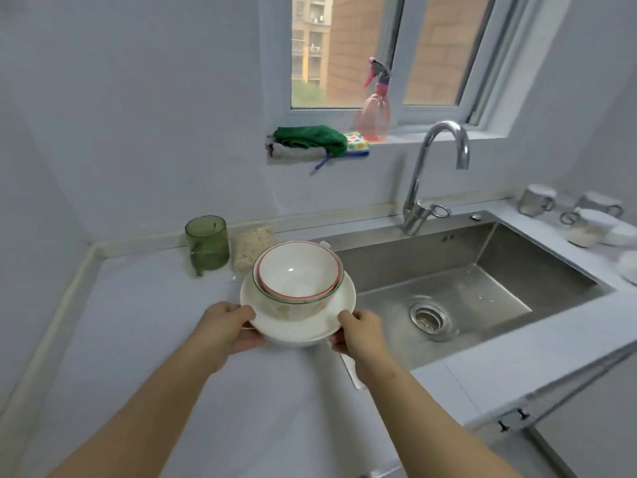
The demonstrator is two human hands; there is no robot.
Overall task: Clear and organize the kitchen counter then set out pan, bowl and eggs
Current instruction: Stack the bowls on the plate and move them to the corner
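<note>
Altogether 3 dishes sit nested in 1 stack: a wide white plate at the bottom, a clear glass bowl in it, and a glossy white red-rimmed bowl inside that. The stack is over the pale, smooth desk, just beside the left edge of the sink; whether it rests on the desk or is lifted I cannot tell. 2 hands grasp it, forearms reaching forward. The left hand grips the plate's near-left rim, thumb on top and fingers curled beneath, and the right hand grips the near-right rim the same way. Below the right hand, 1 flat white handle lies on the desk. Behind the stack stand 1 translucent green mug and 1 clear bag of pale, crumbly contents, side by side against the wall. The sink is 1 rectangular basin of brushed steel with a round drain, and 1 curved chrome faucet rises behind it. On the desk to the right of the sink are 3 pale mugs with loop handles. On the windowsill are 1 pink plastic spray bottle and a heap of cloths, a fuzzy green one on top, too bunched to count.
</note>
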